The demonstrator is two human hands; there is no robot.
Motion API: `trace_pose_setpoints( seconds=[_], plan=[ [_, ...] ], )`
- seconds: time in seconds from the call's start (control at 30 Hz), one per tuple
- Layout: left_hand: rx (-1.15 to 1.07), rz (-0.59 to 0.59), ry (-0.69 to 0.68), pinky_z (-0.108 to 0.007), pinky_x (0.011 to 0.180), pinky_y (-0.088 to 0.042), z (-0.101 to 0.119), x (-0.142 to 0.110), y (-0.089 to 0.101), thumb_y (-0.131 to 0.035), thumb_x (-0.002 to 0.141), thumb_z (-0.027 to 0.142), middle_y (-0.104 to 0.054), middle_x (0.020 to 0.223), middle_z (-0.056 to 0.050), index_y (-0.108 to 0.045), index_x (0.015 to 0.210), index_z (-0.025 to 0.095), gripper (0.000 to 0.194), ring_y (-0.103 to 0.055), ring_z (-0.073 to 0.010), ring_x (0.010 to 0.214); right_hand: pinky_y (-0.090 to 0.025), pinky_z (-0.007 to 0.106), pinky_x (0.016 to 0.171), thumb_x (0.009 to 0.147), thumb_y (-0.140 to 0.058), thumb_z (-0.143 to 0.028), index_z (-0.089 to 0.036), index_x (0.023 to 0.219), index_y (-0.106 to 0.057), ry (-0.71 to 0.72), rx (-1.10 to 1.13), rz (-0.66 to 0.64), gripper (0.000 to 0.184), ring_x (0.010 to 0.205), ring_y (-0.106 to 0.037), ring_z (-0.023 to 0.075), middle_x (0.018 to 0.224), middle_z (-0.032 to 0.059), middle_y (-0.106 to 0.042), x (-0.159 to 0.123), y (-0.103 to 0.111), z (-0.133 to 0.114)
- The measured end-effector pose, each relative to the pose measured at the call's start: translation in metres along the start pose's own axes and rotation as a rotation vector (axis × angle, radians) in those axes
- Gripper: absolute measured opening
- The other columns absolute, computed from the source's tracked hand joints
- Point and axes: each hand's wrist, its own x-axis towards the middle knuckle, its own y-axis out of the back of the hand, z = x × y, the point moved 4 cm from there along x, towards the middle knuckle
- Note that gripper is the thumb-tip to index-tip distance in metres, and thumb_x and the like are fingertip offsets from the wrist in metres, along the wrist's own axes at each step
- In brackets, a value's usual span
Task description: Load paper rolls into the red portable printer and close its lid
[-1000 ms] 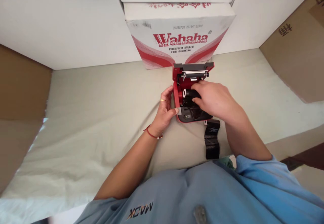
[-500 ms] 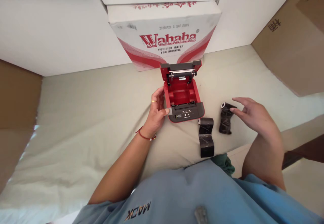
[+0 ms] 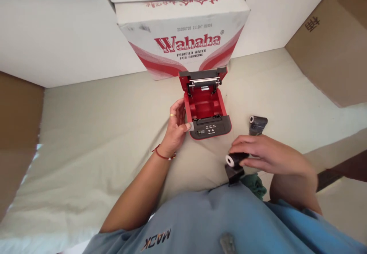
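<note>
A small red and black label printer [image 3: 210, 127] stands on the cloth with its lid [image 3: 203, 76] raised, and its red inner bay shows no roll. My left hand [image 3: 175, 127] grips the printer's left side, thumb on the grey tab at the front corner and fingers along the wall. Below and right of the printer, my right hand [image 3: 258, 152] pinches a black ribbon roll [image 3: 236, 159] with a white core; a loose black strip [image 3: 235, 173] hangs under it. Just beyond that hand lies a second black ribbon roll [image 3: 258, 122], its lower part hidden behind the hand.
A Wahaha water carton [image 3: 186, 36] stands right behind the printer's lid, between white boxes [image 3: 57, 36]. Brown cardboard boxes flank both sides, the right one [image 3: 329, 55] marked with dark characters. Dark green fabric [image 3: 254, 185] lies by the near edge of the cloth-covered surface.
My right hand has moved left and toward me, from beside the farther ribbon roll onto the nearer one, and has taken hold of it. My left hand stays on the printer.
</note>
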Motion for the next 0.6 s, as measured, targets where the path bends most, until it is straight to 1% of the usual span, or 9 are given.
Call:
trace_pose_setpoints(
  seconds=[0.07,0.1,0.17,0.23,0.3,0.37,0.47,0.53,0.6],
  plan=[
    [-0.019,-0.001,0.000,-0.053,0.138,-0.038,-0.001,0.000,-0.001,-0.090,0.081,0.064,-0.047,0.175,-0.007,-0.047,0.157,0.040,0.090,-0.044,-0.0322,0.165,-0.063,0.029,0.096,0.112,-0.061,-0.034,-0.029,0.138,-0.076,0.089,0.062,-0.005,0.031,0.113,-0.080,0.0185,0.134,0.0062,-0.079,0.002,0.024,-0.018],
    [-0.031,-0.003,0.000,-0.053,0.138,-0.037,-0.001,0.000,-0.001,-0.091,0.081,0.063,-0.047,0.175,-0.007,-0.047,0.157,0.041,0.090,-0.044,-0.0320,0.165,-0.063,0.030,0.097,0.112,-0.060,-0.037,-0.030,0.138,-0.077,0.095,0.055,0.043,0.031,0.115,-0.079,0.0193,0.135,0.0055,-0.080,0.008,0.035,-0.024],
    [-0.050,-0.009,-0.003,-0.053,0.139,-0.036,0.000,0.000,-0.003,-0.090,0.082,0.062,-0.047,0.175,-0.006,-0.047,0.156,0.041,0.088,-0.043,-0.0316,0.166,-0.063,0.033,0.098,0.111,-0.060,-0.037,-0.032,0.138,-0.077,0.052,-0.012,0.195,0.032,0.117,-0.078,0.0218,0.136,0.0045,-0.081,0.029,0.051,-0.028],
    [-0.053,-0.016,-0.008,-0.054,0.139,-0.036,0.002,0.000,-0.004,-0.090,0.084,0.061,-0.046,0.176,-0.007,-0.047,0.156,0.041,0.087,-0.043,-0.0318,0.166,-0.062,0.037,0.099,0.107,-0.061,-0.031,-0.030,0.138,-0.077,-0.022,-0.116,0.330,0.035,0.117,-0.078,0.0241,0.137,0.0049,-0.081,0.059,0.058,-0.027],
    [-0.053,-0.018,-0.011,-0.055,0.138,-0.037,0.003,0.000,-0.005,-0.089,0.085,0.060,-0.046,0.176,-0.007,-0.046,0.157,0.041,0.086,-0.043,-0.0323,0.166,-0.061,0.040,0.100,0.102,-0.063,-0.022,-0.026,0.138,-0.077,-0.109,-0.249,0.390,0.039,0.119,-0.077,0.0269,0.138,0.0064,-0.080,0.090,0.056,-0.023],
    [-0.072,-0.020,-0.015,-0.054,0.138,-0.037,0.003,0.000,-0.005,-0.090,0.085,0.057,-0.046,0.175,-0.007,-0.047,0.157,0.041,0.085,-0.044,-0.0319,0.165,-0.060,0.041,0.098,0.098,-0.064,-0.016,-0.025,0.138,-0.077,-0.215,-0.394,0.369,0.043,0.119,-0.077,0.0301,0.140,0.0076,-0.080,0.115,0.050,-0.019],
    [-0.104,-0.020,-0.025,-0.052,0.138,-0.035,0.002,0.000,-0.005,-0.092,0.084,0.054,-0.048,0.174,-0.005,-0.049,0.156,0.041,0.085,-0.044,-0.0309,0.164,-0.058,0.040,0.085,0.097,-0.062,-0.014,-0.026,0.131,-0.079,-0.349,-0.560,0.281,0.040,0.112,-0.078,0.0329,0.135,0.0095,-0.081,0.141,0.043,-0.017],
    [-0.115,-0.019,-0.027,-0.052,0.138,-0.035,0.001,0.000,-0.005,-0.092,0.083,0.054,-0.048,0.174,-0.006,-0.049,0.157,0.040,0.087,-0.043,-0.0316,0.164,-0.056,0.038,0.077,0.098,-0.059,-0.014,-0.025,0.125,-0.081,-0.396,-0.605,0.236,0.037,0.105,-0.079,0.0333,0.125,0.0112,-0.084,0.151,0.041,-0.017],
    [-0.127,-0.017,-0.027,-0.053,0.139,-0.034,0.000,0.001,-0.005,-0.093,0.083,0.055,-0.048,0.174,-0.006,-0.049,0.157,0.039,0.087,-0.043,-0.0322,0.164,-0.054,0.038,0.075,0.099,-0.056,-0.014,-0.026,0.124,-0.081,-0.419,-0.605,0.219,0.037,0.103,-0.080,0.0338,0.118,0.0118,-0.085,0.157,0.040,-0.015]
  ],
)
